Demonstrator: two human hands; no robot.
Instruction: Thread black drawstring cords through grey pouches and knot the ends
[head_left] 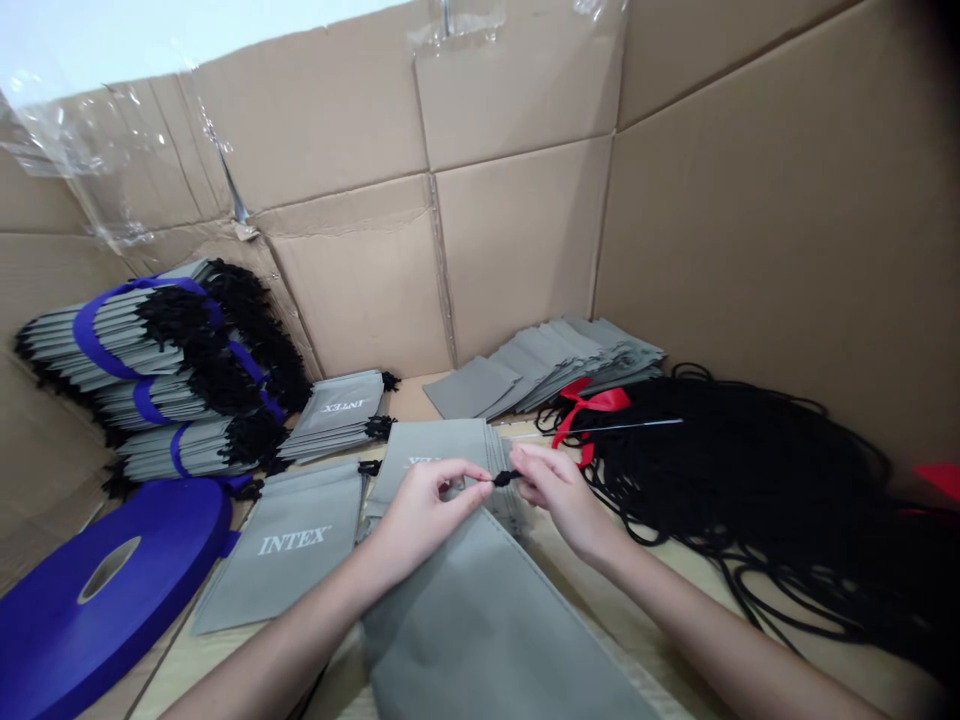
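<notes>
A grey drawstring bag [487, 620] lies slanted in front of me, its top corner under my hands. At that corner sits a knot in a black cord [504, 479]. My left hand [442, 497] pinches one side of the knot between thumb and forefinger. The fingers of my right hand [551, 490] are closed on the cord at the other side. A long thin metal rod [637, 426] shows behind my right hand; whether the hand holds it I cannot tell. Under and behind my hands is a stack of grey bags [442, 436].
Left are a finished-looking INTEX bag [292, 575], another bag pile [337, 415], a purple ribbon roll [180, 540] and strapped bag bundles [161, 335]. Flat grey bags [540, 360] lie at the back. Black cords [750, 470] with red ribbon [600, 400] heap at right. Cardboard walls [517, 240] surround the table.
</notes>
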